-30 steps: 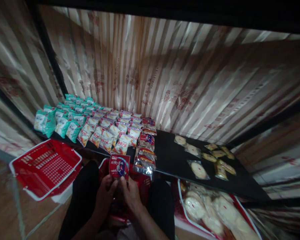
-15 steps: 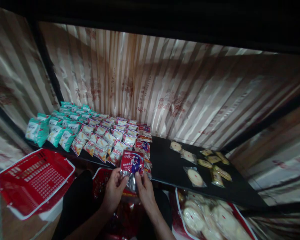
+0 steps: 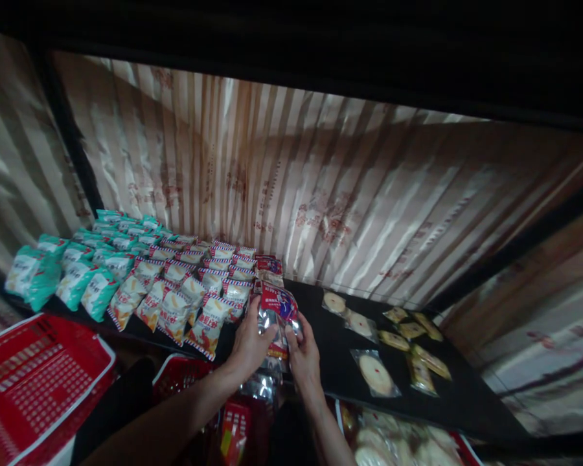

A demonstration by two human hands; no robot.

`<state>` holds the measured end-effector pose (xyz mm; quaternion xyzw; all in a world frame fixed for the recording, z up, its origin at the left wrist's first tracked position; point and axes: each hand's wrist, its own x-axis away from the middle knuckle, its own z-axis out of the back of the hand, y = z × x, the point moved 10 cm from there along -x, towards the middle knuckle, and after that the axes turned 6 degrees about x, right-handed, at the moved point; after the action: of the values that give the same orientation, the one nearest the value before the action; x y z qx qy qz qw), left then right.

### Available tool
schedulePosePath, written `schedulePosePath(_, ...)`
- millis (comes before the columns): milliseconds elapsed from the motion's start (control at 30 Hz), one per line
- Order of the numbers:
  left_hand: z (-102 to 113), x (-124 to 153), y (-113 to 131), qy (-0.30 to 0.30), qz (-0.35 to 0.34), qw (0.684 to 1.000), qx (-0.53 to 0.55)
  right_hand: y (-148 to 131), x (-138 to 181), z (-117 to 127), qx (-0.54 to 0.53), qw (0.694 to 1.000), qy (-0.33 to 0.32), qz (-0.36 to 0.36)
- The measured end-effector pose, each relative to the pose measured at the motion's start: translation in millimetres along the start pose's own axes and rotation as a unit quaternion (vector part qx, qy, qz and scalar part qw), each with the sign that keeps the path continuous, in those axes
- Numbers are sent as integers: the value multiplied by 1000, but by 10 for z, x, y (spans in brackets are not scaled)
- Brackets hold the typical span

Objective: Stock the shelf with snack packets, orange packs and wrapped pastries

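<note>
Both my hands hold one red snack packet [image 3: 278, 312] with a clear silvery lower part, over the front of the black shelf [image 3: 330, 362]. My left hand [image 3: 249, 344] grips its left side and my right hand [image 3: 304, 357] grips its right side, fingers closed on it. The packet sits at the front of a short row of like red packets [image 3: 268, 266] running back to the wall. Left of that row lie rows of red-and-white striped packets [image 3: 194, 285], and further left teal packets [image 3: 78, 272].
Clear-wrapped round cakes [image 3: 375, 374] and small yellow pastries [image 3: 420, 353] lie on the shelf's right part. A red basket [image 3: 24, 388] stands at lower left, another red basket [image 3: 184, 378] under my arms, a tray of round cakes [image 3: 393, 446] at lower right. Striped paper lines the back wall [image 3: 291, 188].
My hands have carried the red packet up from my lap and forward onto the shelf, to the front of the red row. The view has shifted right and closer.
</note>
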<state>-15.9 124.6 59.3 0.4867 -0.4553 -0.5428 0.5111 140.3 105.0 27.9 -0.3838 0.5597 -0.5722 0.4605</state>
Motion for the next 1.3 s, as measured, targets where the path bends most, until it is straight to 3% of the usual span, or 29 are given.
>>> schedulePosePath(167, -240, -457, 147, -4, -48, 990, -135, -33, -566, 139, 51, 997, 36, 37)
schedulePosePath(367, -330, -763, 75, 9, -29, 965, -259, 44, -997, 113, 148, 985, 62, 65)
schedulePosePath(633, -402, -762, 74, -14, -50, 923, -382, 165, -1146, -18, 250, 961, 61, 96)
schedulePosePath(867, -408, -788, 56, 0, -78, 893, -444, 194, -1220, -108, 237, 968, 36, 68)
schedulePosePath(1067, -537, -780, 120, -23, -137, 858, -495, 328, -1258, -147, 207, 977, 27, 33)
schedulePosePath(1300, -569, -757, 189, -31, -175, 832, -525, 303, -1277, -164, 210, 976, 34, 42)
